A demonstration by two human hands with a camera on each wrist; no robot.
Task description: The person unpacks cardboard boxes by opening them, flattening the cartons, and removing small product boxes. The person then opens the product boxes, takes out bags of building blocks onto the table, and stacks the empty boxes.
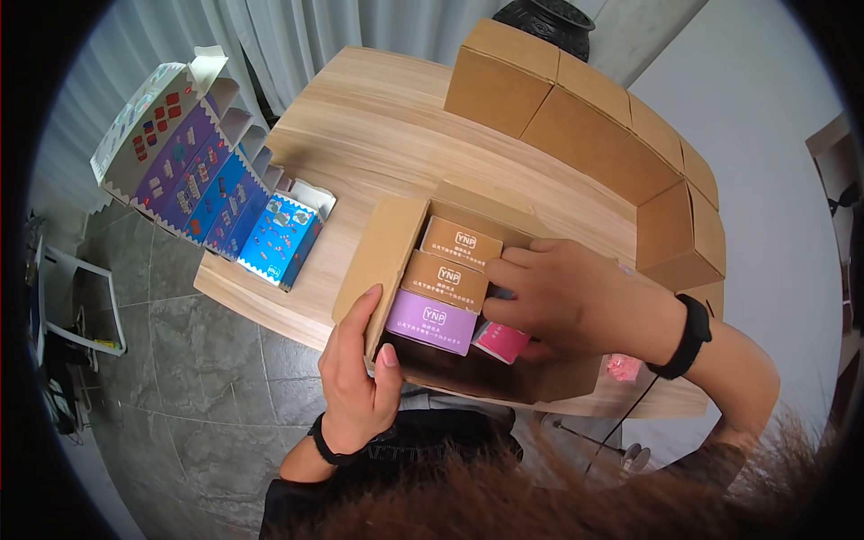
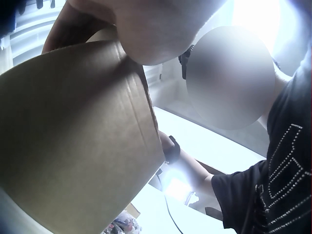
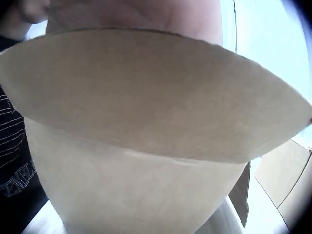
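An open cardboard carton (image 1: 382, 243) stands near the table's front edge. Inside it sit two brown boxes (image 1: 463, 238) marked YNP and a purple box (image 1: 432, 322), side by side. My left hand (image 1: 358, 387) grips the carton's left wall, thumb at the inner side and fingers along the flap. Reaching in from the right, my right hand (image 1: 567, 292) has bent fingers beside the brown boxes and holds a tilted pink box (image 1: 504, 344); its fingertips are partly hidden. Carton cardboard (image 3: 131, 92) fills most of the right wrist view, and a carton side (image 2: 73, 141) the left wrist view.
Printed blue and purple boxes (image 1: 193, 175) stand in a row along the table's left edge, ending in a blue box (image 1: 281, 238). Plain brown cartons (image 1: 585, 117) line the back right. A small pink packet (image 1: 623, 367) lies right of the carton, near a dark cable (image 1: 621, 423).
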